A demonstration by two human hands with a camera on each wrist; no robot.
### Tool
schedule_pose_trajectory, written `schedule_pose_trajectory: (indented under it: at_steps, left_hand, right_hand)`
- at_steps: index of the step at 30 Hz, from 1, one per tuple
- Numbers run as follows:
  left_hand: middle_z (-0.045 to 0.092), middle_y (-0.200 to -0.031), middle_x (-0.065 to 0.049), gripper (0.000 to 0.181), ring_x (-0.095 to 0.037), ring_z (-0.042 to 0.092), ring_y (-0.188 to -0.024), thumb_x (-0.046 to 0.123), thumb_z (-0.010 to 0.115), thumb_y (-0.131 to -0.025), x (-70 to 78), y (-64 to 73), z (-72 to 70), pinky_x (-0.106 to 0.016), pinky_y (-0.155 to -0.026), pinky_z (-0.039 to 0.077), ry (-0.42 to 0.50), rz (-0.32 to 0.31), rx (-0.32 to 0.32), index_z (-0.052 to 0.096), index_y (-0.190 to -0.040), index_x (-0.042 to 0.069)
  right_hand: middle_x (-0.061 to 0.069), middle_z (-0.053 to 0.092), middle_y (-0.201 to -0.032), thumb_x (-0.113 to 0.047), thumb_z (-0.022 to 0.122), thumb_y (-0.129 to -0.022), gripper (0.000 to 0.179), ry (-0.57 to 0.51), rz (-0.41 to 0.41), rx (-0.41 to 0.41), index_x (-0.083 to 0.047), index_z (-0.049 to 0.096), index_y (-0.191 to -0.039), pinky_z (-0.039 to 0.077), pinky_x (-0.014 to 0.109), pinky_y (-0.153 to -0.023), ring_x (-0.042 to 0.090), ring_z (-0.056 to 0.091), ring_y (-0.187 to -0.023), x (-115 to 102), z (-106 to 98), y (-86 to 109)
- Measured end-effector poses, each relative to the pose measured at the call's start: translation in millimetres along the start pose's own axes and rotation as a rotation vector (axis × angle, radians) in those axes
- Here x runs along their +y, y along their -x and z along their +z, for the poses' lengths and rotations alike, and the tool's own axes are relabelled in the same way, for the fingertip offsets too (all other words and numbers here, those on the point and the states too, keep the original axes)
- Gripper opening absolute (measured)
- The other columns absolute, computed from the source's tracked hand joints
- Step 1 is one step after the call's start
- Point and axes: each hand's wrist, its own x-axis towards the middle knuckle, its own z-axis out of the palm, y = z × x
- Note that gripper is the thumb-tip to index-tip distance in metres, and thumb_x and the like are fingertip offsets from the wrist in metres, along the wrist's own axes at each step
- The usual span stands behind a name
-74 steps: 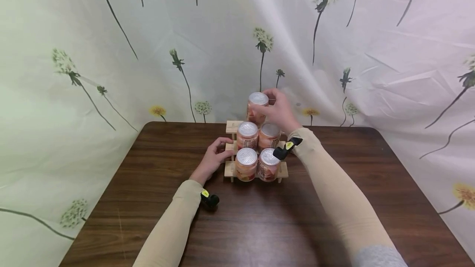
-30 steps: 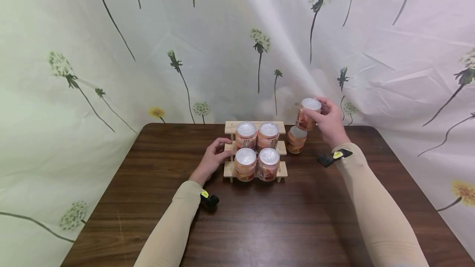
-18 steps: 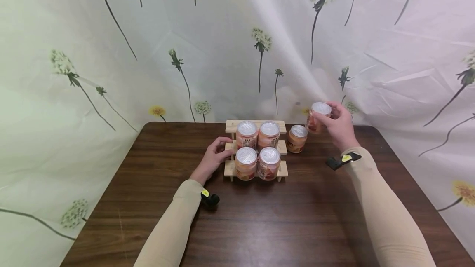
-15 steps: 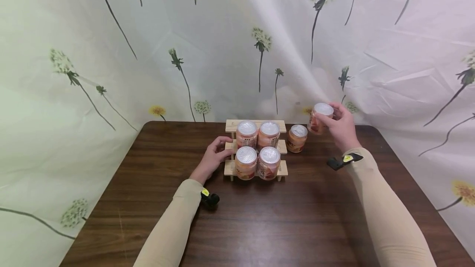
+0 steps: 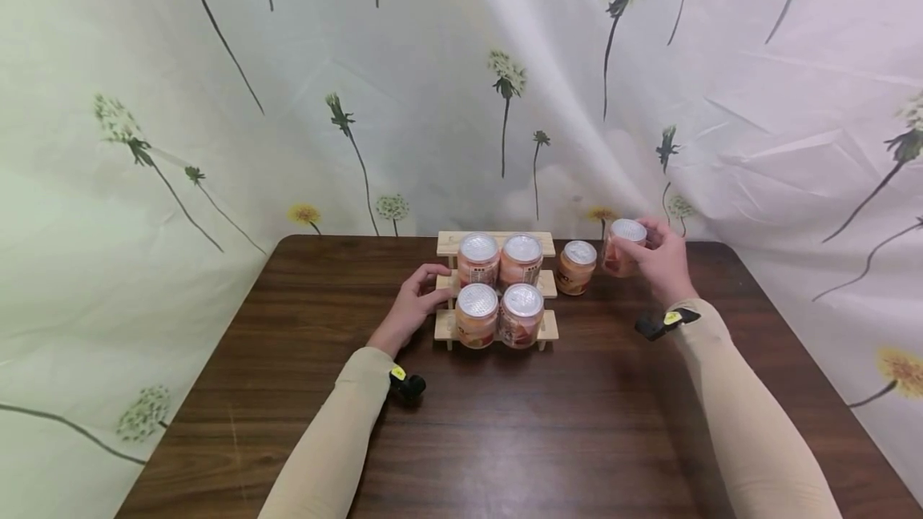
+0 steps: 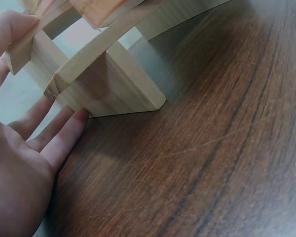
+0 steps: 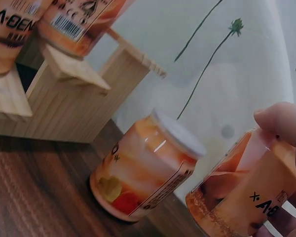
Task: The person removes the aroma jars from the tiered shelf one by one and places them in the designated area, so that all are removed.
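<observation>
In the head view, my right hand point(image 5: 663, 259) holds a peach-coloured can point(image 5: 622, 259) with a silvery lid, thumb in front and fingers behind. The can is upright, low at the table's back edge, just right of a similar standing can point(image 5: 576, 271). The right wrist view shows the held can point(image 7: 241, 190) tilted beside the standing can point(image 7: 143, 168). My left hand point(image 5: 414, 307) grips the left end of a three-tier wooden rack point(image 5: 497, 243). In the left wrist view, its thumb lies on a shelf end and its fingers point(image 6: 66, 140) touch the side panel point(image 6: 113, 86).
Two cans point(image 5: 500, 267) stand on the rack's middle tier and two more cans point(image 5: 499, 319) on the front tier; the top tier is bare. The rack stands on a dark wooden table point(image 5: 497, 439). A flower-printed curtain point(image 5: 433, 102) hangs close behind the table.
My right hand has carried the can from above the rack's top tier to the right, past the standing can, and lowered it towards the table. The left hand has stayed at the rack.
</observation>
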Motion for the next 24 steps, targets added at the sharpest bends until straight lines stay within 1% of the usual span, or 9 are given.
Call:
schedule_pose_trajectory:
  at_steps: [3,6,10,13,20,24]
  left_hand:
    - [0.055,-0.145,-0.016,0.038,-0.027,0.058,-0.12,0.015,0.07,-0.102,0.7,1.0,0.1,-0.039,-0.093,0.057,0.003,-0.008,-0.003,0.057,-0.138,0.011]
    - [0.055,-0.145,-0.017,0.039,-0.025,0.058,-0.119,0.014,0.07,-0.102,1.5,2.0,0.3,-0.039,-0.093,0.057,0.008,-0.009,-0.003,0.057,-0.139,0.011]
    - [0.057,-0.143,-0.017,0.039,-0.024,0.059,-0.115,0.015,0.071,-0.102,2.3,2.3,0.4,-0.038,-0.092,0.056,0.0,-0.007,0.005,0.058,-0.138,0.011]
    - [0.057,-0.142,-0.016,0.038,-0.024,0.059,-0.116,0.016,0.071,-0.102,1.8,2.2,0.4,-0.039,-0.093,0.056,-0.013,-0.005,0.007,0.058,-0.137,0.012]
    - [0.058,-0.14,-0.017,0.037,-0.025,0.059,-0.116,0.015,0.071,-0.101,1.5,2.3,1.2,-0.039,-0.093,0.057,-0.009,0.008,0.011,0.058,-0.136,0.011]
    - [0.058,-0.14,-0.017,0.037,-0.024,0.06,-0.115,0.014,0.071,-0.101,3.0,3.2,1.5,-0.038,-0.092,0.057,-0.003,0.006,0.011,0.058,-0.136,0.011]
  right_hand:
    - [0.008,0.065,-0.127,-0.025,0.086,-0.09,0.056,0.005,0.018,-0.01,-0.002,0.058,-0.133,0.05,0.017,-0.083,0.008,0.058,-0.108,7.6,1.1,0.7]
    - [0.012,0.066,-0.128,-0.024,0.085,-0.09,0.059,0.015,0.018,-0.019,0.002,0.057,-0.135,0.05,0.017,-0.082,0.007,0.058,-0.105,13.2,3.0,2.3]
    - [0.019,0.064,-0.135,-0.025,0.085,-0.091,0.063,0.042,0.024,-0.036,0.004,0.055,-0.138,0.049,0.015,-0.082,0.006,0.058,-0.106,19.1,4.7,5.6]
    - [0.022,0.061,-0.14,-0.026,0.085,-0.091,0.066,0.055,0.041,-0.051,0.004,0.054,-0.14,0.049,0.014,-0.082,0.009,0.057,-0.109,24.1,5.2,8.1]
    - [0.023,0.061,-0.139,-0.027,0.086,-0.091,0.066,0.049,0.04,-0.058,0.004,0.054,-0.139,0.048,0.015,-0.082,0.013,0.056,-0.113,39.7,6.9,8.2]
    - [0.023,0.06,-0.14,-0.027,0.086,-0.091,0.066,0.035,0.044,-0.055,0.004,0.054,-0.139,0.048,0.015,-0.083,0.015,0.056,-0.116,43.4,7.8,7.9]
